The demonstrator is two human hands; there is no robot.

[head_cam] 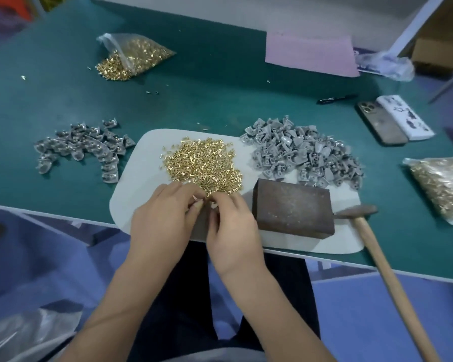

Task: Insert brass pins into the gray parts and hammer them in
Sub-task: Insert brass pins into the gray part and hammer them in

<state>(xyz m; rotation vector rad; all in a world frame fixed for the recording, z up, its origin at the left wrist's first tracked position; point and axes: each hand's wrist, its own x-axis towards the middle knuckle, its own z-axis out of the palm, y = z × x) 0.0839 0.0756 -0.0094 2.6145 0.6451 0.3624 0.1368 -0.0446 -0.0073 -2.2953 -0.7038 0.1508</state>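
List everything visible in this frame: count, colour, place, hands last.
brass pins: one loose pile, gold, on white mat
white mat: one, near table edge
gray parts: one pile, right of pins
finished parts: one pile, gray, left of mat
metal block: one, rusty brown, on mat
hammer: one, wooden handle, right of block
pin bags: two, clear, far left and right edge
phones: two, far right
left hand: pinching at pile edge
right hand: pinching beside it; held item hidden

A small assembly workshop: a green-covered surface (220, 82) carries heaps of brass pins (203, 163), gray parts (304, 150), a steel block (293, 205) and hammer (377, 241).
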